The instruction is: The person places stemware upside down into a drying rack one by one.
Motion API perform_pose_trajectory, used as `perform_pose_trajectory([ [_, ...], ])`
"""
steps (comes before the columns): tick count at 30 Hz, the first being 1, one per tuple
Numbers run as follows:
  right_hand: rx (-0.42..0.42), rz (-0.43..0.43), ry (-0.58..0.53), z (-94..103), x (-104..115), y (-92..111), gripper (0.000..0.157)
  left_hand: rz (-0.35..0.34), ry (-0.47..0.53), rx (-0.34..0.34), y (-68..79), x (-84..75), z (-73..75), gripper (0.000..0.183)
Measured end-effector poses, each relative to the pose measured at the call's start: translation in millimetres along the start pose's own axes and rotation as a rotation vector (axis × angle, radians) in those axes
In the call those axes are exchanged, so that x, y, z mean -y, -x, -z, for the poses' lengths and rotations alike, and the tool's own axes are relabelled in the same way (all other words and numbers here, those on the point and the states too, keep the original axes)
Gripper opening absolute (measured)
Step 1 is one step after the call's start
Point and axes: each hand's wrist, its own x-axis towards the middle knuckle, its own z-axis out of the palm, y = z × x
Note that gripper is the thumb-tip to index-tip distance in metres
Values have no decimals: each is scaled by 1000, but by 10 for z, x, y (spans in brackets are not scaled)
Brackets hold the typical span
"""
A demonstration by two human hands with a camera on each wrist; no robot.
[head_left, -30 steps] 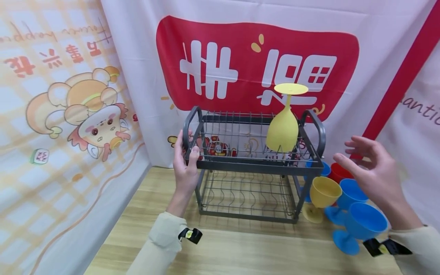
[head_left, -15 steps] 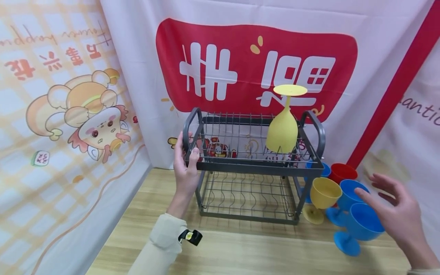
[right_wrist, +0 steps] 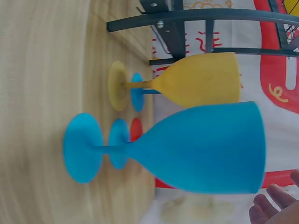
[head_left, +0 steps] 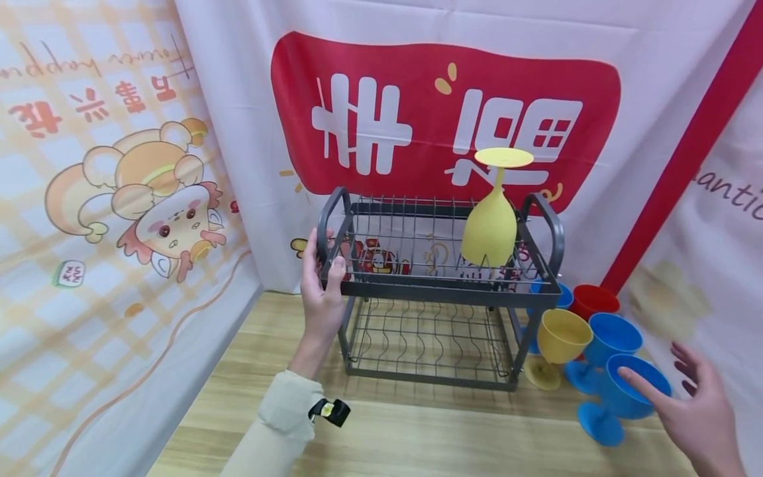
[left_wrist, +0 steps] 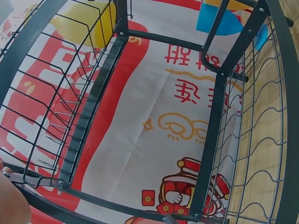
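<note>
Just beside nearest goblet (head_left: 620, 401), right hand (head_left: 699, 409)

The left hand (head_left: 322, 299) grips the dark rack (head_left: 441, 290) while the right hand (head_left: 699, 409) hovers beside the nearest blue goblet (head_left: 620, 403).

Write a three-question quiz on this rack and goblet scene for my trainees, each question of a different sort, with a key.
1. The yellow goblet on the rack stands: a) upright, b) upside down, c) on its side.
2. Fill in: the goblet on the table nearest the right grip is ____.
3. True or false: the right grip holds the rack.

Key: 1. b. 2. Blue; it is the front blue goblet. 3. False; the left grip holds it.
</note>
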Motion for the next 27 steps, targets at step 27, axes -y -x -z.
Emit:
perform_pose_trajectory([
  [27,122,-232,-111,-417,-595,5,133,-22,-20,-1,6,-15,-9,62],
])
